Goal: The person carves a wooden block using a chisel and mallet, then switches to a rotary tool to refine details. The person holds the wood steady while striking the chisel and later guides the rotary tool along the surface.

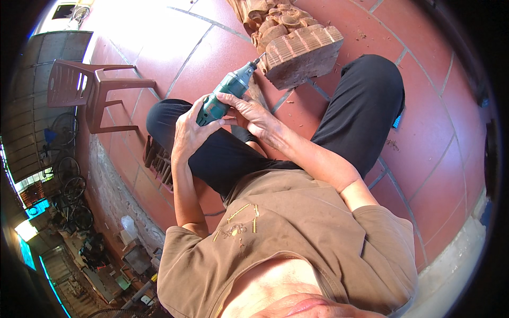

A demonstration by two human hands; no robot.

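Observation:
Between both my hands is a green and grey rotary tool [225, 95], tilted with its thin bit pointing up and to the right. My left hand [190, 127] wraps round its rear end from the left. From the right, my right hand [249, 114] grips its body with the thumb laid along the top. The bit's tip lies close to the corner of the ridged base of a carved wooden statue [302, 55]; I cannot tell whether they touch. The statue lies on its side on the floor, its carved figure running off the upper edge.
Red floor tiles [424, 122] carry scattered wood chips. A brown plastic chair [95, 95] stands at the left, and wooden-handled tools [158, 165] lie beside my left leg. Bicycles [69, 180] and clutter line the far left. My bent knees flank the work.

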